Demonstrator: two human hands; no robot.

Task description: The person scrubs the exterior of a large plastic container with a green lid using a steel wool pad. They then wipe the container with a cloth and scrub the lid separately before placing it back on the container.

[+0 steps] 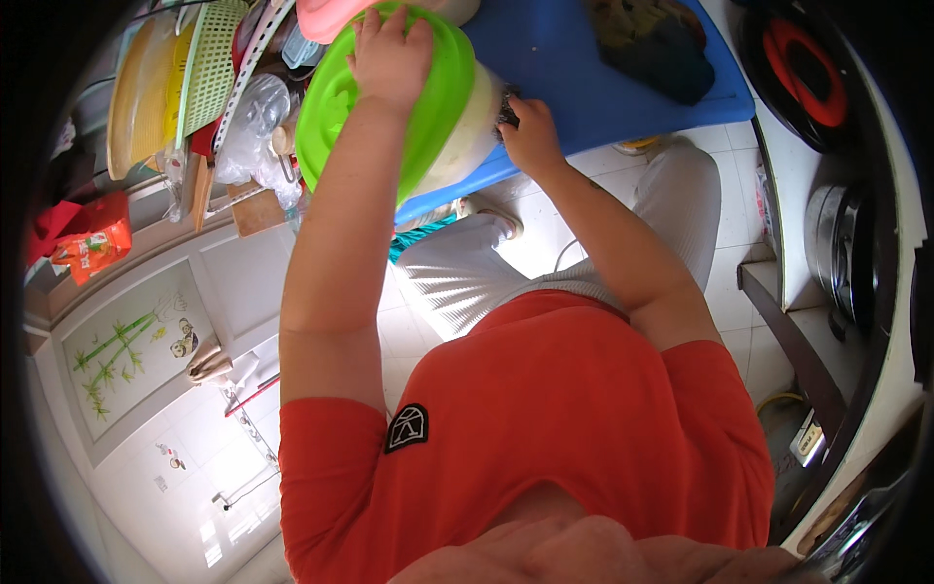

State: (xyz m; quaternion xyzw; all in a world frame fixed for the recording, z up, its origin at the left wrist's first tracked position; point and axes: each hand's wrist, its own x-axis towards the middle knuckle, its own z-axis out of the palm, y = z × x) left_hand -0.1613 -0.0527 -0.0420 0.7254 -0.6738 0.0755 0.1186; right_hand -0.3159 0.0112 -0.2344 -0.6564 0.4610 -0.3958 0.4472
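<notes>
A bright green plastic lid or basin (pixel 448 107) lies over a whitish, rounded plastic container (pixel 471 141) at the near left edge of the blue table. My left hand (pixel 392 60) rests on the green plastic near its far rim, fingers spread. Beside the container's right side, my right hand (pixel 531 136) is closed around a small dark scouring pad (pixel 507 107). Whether the pad touches the container is hard to tell. The container's underside is hidden.
On the blue table (pixel 555 73) lies a dark bundle (pixel 662 49) at the far right. Baskets, including a pale green one (pixel 211 63), and clear plastic bags (pixel 258 127) crowd the left. Black pans (pixel 803 73) and a metal pot (pixel 832 253) stand right.
</notes>
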